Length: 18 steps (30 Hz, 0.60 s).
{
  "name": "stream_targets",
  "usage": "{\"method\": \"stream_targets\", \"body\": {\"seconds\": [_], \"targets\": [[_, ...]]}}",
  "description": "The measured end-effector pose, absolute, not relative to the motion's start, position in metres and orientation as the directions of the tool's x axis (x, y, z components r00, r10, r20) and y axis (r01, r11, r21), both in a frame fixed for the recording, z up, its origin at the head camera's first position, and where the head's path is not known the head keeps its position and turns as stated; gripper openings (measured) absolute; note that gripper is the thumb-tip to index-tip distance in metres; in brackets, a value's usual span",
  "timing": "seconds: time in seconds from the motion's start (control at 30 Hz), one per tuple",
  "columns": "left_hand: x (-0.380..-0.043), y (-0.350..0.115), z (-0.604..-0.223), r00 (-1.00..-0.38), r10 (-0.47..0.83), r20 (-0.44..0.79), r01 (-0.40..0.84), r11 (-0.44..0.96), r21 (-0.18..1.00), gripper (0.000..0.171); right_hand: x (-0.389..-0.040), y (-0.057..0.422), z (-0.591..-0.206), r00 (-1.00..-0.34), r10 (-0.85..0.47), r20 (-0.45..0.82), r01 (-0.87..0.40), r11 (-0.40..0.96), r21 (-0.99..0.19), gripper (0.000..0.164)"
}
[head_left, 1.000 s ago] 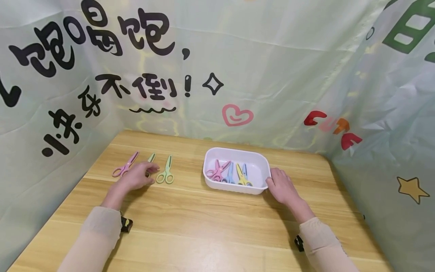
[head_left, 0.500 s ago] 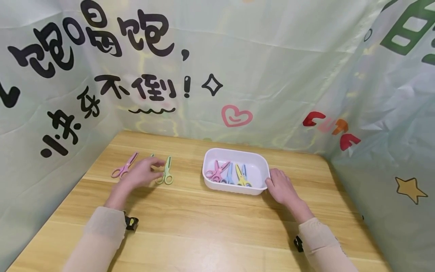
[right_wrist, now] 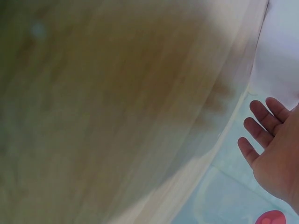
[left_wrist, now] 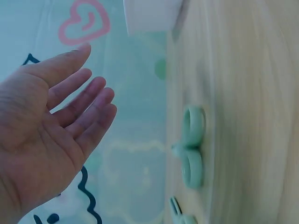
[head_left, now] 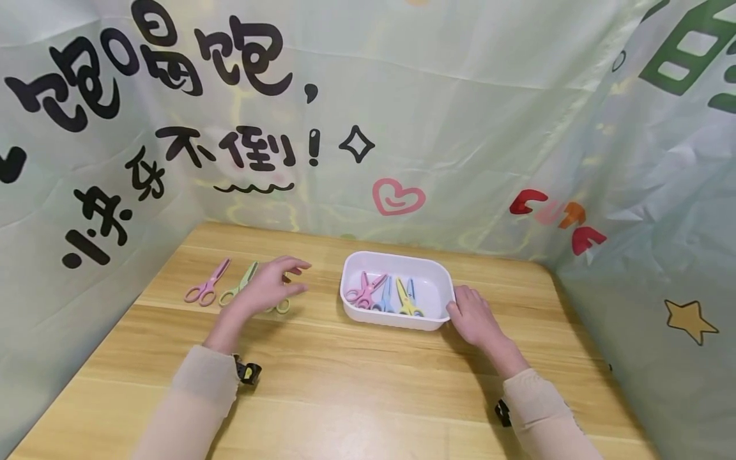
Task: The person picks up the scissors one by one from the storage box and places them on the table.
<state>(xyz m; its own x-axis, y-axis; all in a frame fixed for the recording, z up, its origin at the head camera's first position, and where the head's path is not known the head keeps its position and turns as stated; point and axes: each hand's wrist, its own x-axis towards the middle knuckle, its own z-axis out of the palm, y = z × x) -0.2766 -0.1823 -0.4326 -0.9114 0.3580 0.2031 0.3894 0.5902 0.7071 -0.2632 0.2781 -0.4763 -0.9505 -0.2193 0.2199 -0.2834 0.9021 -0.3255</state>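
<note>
My left hand (head_left: 261, 291) hangs over the green scissors with its fingers spread and nothing between them. Under it, one pair of green scissors (head_left: 282, 306) shows mainly its handle loops; another green pair (head_left: 248, 275) lies just left, partly covered. Pink scissors (head_left: 208, 285) lie farthest left. The left wrist view shows green handle loops (left_wrist: 193, 126) below the bare palm. My right hand (head_left: 476, 314) rests against the right end of a white tray (head_left: 397, 318), thumb at its rim. Inside lie pink scissors (head_left: 366, 292), blue scissors (head_left: 386, 297) and yellow scissors (head_left: 406, 299).
The wooden table (head_left: 356, 383) ends at a printed cloth (head_left: 460, 115) at the back and both sides. Black wrist cameras (head_left: 248, 373) sit by both sleeves. Another blue blade (head_left: 411, 287) stands beside the yellow scissors in the tray.
My left hand has moved right across the green scissors toward the tray, uncovering the pink scissors' handles and the left green pair. The right hand and tray have stayed in place.
</note>
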Motion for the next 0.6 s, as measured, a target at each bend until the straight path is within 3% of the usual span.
{"method": "stream_targets", "body": {"seconds": [0.6], "targets": [[-0.286, -0.111, -0.425, -0.873, 0.443, 0.205, 0.440, 0.530, 0.725, 0.047, -0.263, 0.279, -0.480, -0.942, -0.232, 0.242, -0.305, 0.893, -0.330, 0.033]]}}
